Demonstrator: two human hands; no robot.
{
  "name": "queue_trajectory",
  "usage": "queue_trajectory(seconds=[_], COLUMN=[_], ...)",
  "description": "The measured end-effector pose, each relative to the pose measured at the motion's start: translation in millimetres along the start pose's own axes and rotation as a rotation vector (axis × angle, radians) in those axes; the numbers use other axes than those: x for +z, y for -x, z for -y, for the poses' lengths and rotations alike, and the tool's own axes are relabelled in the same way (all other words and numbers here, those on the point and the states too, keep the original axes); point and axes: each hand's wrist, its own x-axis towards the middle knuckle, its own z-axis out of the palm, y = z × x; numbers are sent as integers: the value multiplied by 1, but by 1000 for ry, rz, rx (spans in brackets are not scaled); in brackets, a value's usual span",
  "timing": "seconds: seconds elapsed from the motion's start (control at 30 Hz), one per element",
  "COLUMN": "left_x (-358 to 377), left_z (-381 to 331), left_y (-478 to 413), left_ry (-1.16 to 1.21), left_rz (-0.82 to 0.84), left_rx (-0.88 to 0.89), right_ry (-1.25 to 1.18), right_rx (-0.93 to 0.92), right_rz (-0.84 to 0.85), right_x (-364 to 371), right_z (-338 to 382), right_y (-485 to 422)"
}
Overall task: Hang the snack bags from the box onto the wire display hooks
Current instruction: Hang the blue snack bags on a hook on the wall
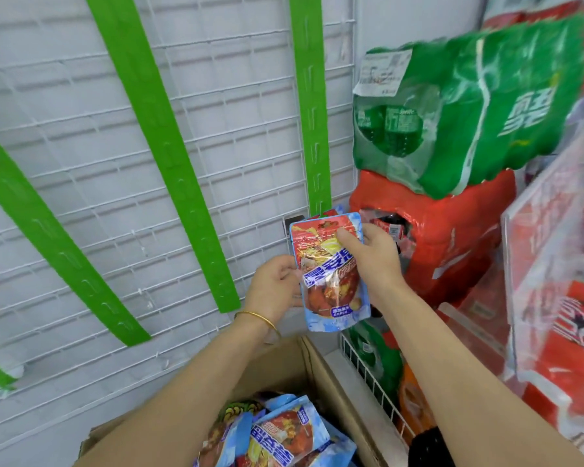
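A cardboard box of spare bags sits nearest, between the person's forearms. Above it, the left hand pinches the left edge of a snack bag, and the right hand grips its top corner, thumb on the front. The bag is upright at the foot of a green hanging strip on the wire grid. Red and green drink packs crowd close on the right.

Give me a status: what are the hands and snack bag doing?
Left hand holds snack bag by the side; right hand pinches its top. Bag held at foot of green strip. Nothing in the way; more bags in box.
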Motion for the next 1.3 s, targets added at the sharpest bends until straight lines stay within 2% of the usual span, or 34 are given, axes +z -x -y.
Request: queue_trajectory(seconds=[0.07, 0.17, 0.27, 0.47, 0.67, 0.83, 1.3], left_x=[-7, -13, -6, 17, 16, 12, 13], left_z=[-18, -55, -83, -95, -98, -102, -106], left_y=[-7, -35, -65, -100, -105, -102, -98], left_ry=[6, 22, -101, -241, -315, -241, -162], left_rz=[38, -88, -168, -263, -174, -80, -71], left_rx=[13, 100, 187, 180, 145, 17, -53], right_ry=[-25, 19, 56, 208, 364, 324, 302], right_rx=[-41, -121, -177, -387, -618, -589, -524], right_rz=[-24, -45, -95, -260, -267, -249, -146], right_x=[-3, -7, -8, -4, 1, 4, 7], right_z=[4, 9, 11, 12, 18, 22, 15], right_y=[-4, -8, -11, -14, -27, -37, -43])
